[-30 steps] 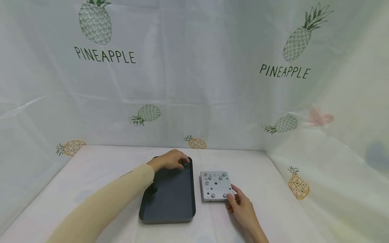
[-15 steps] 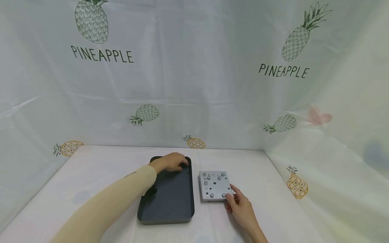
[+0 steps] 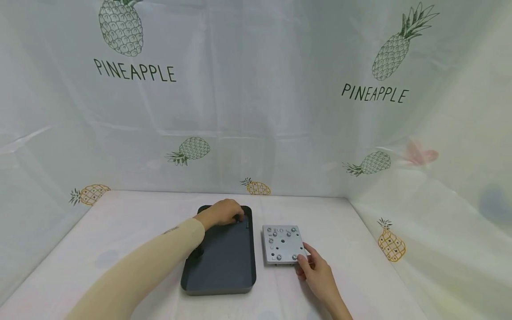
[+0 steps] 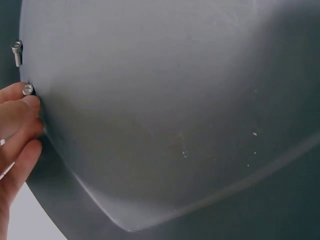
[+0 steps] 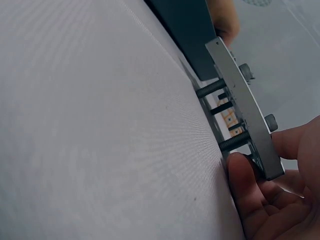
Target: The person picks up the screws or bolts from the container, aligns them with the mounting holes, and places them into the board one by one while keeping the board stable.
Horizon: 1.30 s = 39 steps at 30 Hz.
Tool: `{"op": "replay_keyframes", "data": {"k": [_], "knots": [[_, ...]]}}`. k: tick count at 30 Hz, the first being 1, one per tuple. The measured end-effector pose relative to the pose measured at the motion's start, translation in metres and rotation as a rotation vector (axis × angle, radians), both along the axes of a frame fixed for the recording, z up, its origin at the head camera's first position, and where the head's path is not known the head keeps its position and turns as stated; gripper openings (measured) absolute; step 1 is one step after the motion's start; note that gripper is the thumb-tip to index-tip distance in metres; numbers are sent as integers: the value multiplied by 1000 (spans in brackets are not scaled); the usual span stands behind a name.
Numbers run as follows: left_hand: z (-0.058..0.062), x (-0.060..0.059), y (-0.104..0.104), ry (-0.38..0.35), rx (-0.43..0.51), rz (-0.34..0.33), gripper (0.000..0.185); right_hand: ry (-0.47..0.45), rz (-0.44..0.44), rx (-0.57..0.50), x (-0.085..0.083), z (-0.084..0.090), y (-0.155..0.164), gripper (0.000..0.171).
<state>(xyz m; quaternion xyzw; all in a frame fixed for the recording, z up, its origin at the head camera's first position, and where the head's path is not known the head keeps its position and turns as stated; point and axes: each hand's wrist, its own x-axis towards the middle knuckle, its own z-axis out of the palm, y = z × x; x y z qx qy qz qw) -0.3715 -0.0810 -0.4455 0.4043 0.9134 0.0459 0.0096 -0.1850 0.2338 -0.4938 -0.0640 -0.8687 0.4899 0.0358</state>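
l hand (image 3: 222,213) pinching screw (image 4: 27,89), tray (image 3: 224,271) far end

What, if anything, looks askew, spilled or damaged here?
Nothing stands out. The dark tray and metal plate lie squarely side by side. The left hand picks at a screw in the tray; the right hand holds the plate's corner.

We count one dark tray (image 3: 224,266) and one grey metal plate (image 3: 285,244), plus two hands, left hand (image 3: 222,213) and right hand (image 3: 316,275). In the tray we can make out two loose screws (image 4: 17,52). On the plate we count roughly six screw heads (image 3: 279,257), too small to be sure.
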Motion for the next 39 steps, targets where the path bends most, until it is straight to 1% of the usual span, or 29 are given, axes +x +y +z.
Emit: {"op": "replay_keyframes", "data": {"k": [6,12,14,20,23,30,32,35,39], "knots": [[2,2,-1,-18,0,8,14,-11,-9,-1,-1,-1,-1,54],[4,3,-1,4,-32,7,12,-9,-6,3,-2,-1,-1,54],[4,4,-1,7,-37,0,13,-7,-7,5,-1,-1,-1,54],[3,4,-2,23,-39,-52,11,6,6,4,0,1,0,54],[5,6,-2,30,-46,-62,10,2,7,2,1,1,0,55],[5,8,0,80,-68,-87,8,-3,3,5,0,3,0,55],[4,7,0,85,-61,-93,7,-5,1,4,0,3,0,55],[1,5,-2,67,-27,-104,8,-8,0,0,0,3,0,55],[-2,1,-8,-12,77,-93,8,-10,0,-2,0,3,-1,56]]}}
